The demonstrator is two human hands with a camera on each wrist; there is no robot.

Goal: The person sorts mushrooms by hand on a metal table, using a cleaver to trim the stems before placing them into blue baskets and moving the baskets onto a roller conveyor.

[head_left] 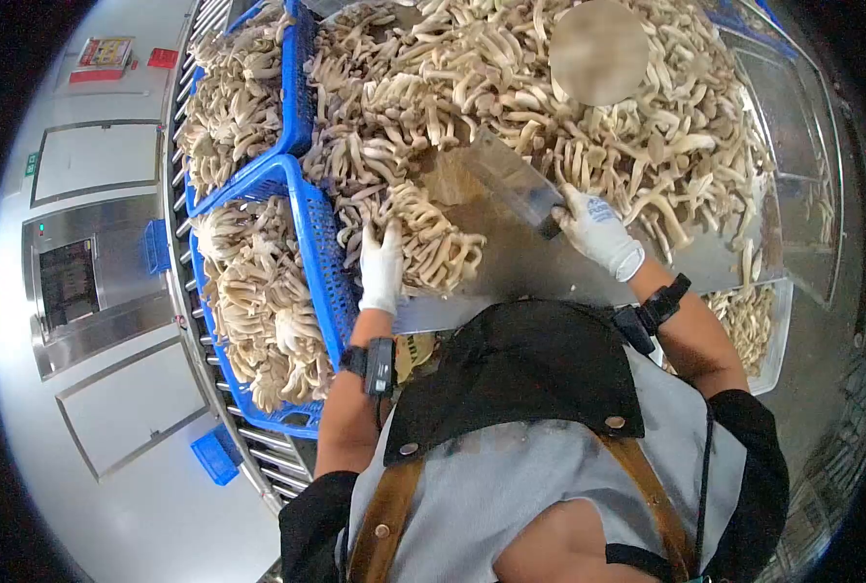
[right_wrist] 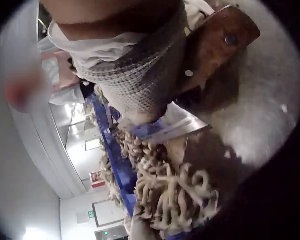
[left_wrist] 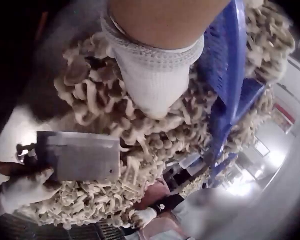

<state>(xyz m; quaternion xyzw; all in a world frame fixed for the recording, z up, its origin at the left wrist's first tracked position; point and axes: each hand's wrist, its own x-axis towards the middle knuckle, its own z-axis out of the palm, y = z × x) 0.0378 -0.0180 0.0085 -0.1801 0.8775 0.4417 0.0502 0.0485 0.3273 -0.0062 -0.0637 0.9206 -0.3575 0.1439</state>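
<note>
A gloved right hand (head_left: 598, 231) clenched the wooden handle of a cleaver (head_left: 511, 180), its blade raised just right of a mushroom cluster (head_left: 423, 238) that the gloved left hand (head_left: 381, 264) pressed flat-fingered onto the steel table (head_left: 511, 267). A clean cut likely called for steadying the cluster and keeping fingers clear of the blade. A blue crate (head_left: 311, 253) stood just left of the cluster. Only the right wrist view showed the handle's rivets (right_wrist: 231, 38).

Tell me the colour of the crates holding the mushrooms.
Blue; the crates show best in the head view.
</note>
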